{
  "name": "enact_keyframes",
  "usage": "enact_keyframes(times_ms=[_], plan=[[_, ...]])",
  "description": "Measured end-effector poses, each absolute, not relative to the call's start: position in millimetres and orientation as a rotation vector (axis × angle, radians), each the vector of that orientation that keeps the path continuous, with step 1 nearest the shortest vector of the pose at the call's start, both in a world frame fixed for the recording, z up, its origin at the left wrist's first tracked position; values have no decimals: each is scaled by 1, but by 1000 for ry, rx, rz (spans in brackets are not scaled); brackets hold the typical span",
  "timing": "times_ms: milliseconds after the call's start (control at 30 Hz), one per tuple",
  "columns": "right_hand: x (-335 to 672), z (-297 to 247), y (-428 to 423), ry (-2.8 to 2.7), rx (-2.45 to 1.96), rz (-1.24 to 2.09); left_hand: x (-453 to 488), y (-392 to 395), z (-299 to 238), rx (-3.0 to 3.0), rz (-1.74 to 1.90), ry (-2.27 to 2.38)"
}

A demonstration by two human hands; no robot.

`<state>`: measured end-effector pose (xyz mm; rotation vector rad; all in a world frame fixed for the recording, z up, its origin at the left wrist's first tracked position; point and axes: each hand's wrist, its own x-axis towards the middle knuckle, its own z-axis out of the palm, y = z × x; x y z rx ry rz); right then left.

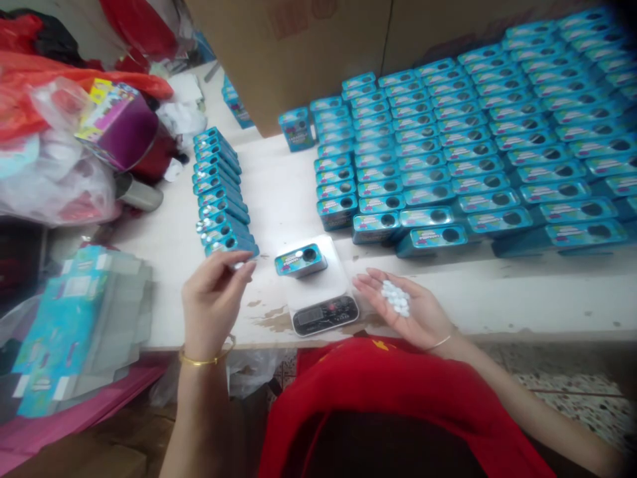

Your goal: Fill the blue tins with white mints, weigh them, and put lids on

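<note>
My left hand [213, 299] is closed in a pinch on a small white tablet [239, 265], left of a kitchen scale [326, 317]. On the scale's white plate stands a blue tin [301, 259] with a dark round hole in its top and a white tablet lying beside the hole. My right hand [405, 309] is palm up at the scale's right, fingers stretched out, holding a small heap of white tablets [395, 298]. Beyond my left hand runs a row of blue tins [221, 192], with white tablets on their tops.
Many rows of blue tins [428, 146] fill the table's right side, before a large cardboard box [308, 53]. Flattened blue cartons [74, 325] are stacked at the left. Plastic bags [60, 166], a purple box [122, 126] and a metal cup [139, 192] crowd the back left.
</note>
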<state>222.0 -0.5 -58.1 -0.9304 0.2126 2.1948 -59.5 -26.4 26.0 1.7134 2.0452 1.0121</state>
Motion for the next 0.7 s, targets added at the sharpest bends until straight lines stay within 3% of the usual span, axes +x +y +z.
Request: enact_keyframes(times_ms=[700], plan=[[219,-60,0,238,-870,2235,-10,17,20,2279,787,1681]])
